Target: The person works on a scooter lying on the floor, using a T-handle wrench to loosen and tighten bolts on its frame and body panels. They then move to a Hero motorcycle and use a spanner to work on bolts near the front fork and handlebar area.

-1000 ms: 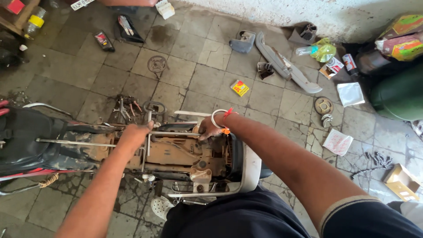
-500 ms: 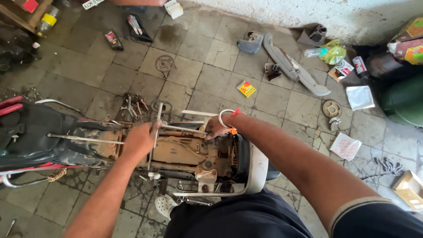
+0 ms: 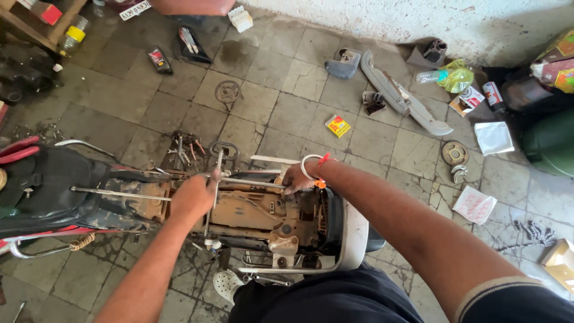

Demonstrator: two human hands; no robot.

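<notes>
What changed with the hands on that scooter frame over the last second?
The left hand slid a little along the frame toward the right hand and now grips the upright bar of the cross-shaped wrench; earlier it lay just left of it. The right hand, with its bangle, stayed on the rusty scooter frame. The black seat and floor clutter did not move.

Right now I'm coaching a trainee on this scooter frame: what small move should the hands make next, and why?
Probably turn the cross-shaped wrench a little. The left hand grips its crossbar while the right hand rests at the other end on the rusty frame, seemingly bracing it. Whether the socket is seated is hidden.
</notes>
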